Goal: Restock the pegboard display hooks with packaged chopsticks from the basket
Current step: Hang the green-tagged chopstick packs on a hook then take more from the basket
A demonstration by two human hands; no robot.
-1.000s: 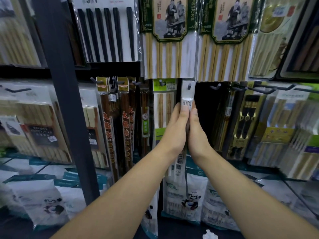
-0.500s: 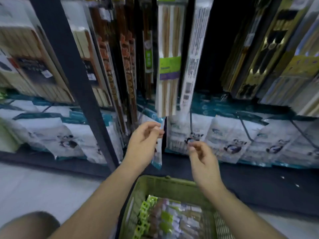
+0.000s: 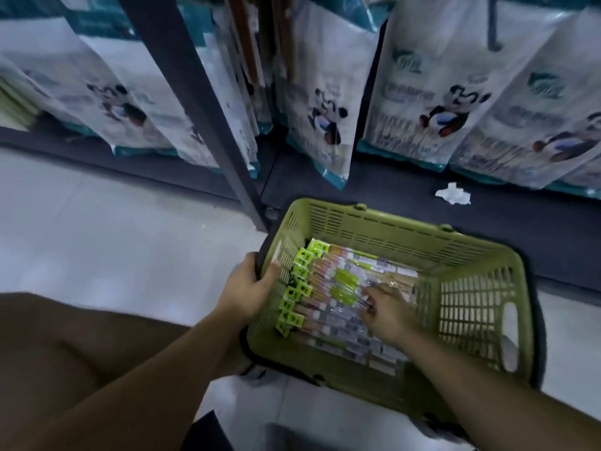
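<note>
A green plastic basket (image 3: 461, 255) sits on the pale floor in front of the shelving. Inside lie several packaged chopsticks (image 3: 328, 288) with bright green hang tabs, stacked side by side. My left hand (image 3: 250, 288) grips the basket's left rim, thumb inside the wall. My right hand (image 3: 387, 312) is down inside the basket, fingers curled onto the packs; whether it holds one is unclear. The pegboard hooks are out of view above.
White bags printed with a cartoon mouse (image 3: 328, 125) hang along the low shelf row. A dark upright post (image 3: 195, 102) runs down to the basket's far left corner. A crumpled white paper (image 3: 453, 194) lies on the dark base shelf. My brown-clad knee (image 3: 65, 346) fills the lower left.
The view has dropped from the hooks to the floor. Both hands left the hung pack and came down; the left took the basket rim, the right reached into the packs.
</note>
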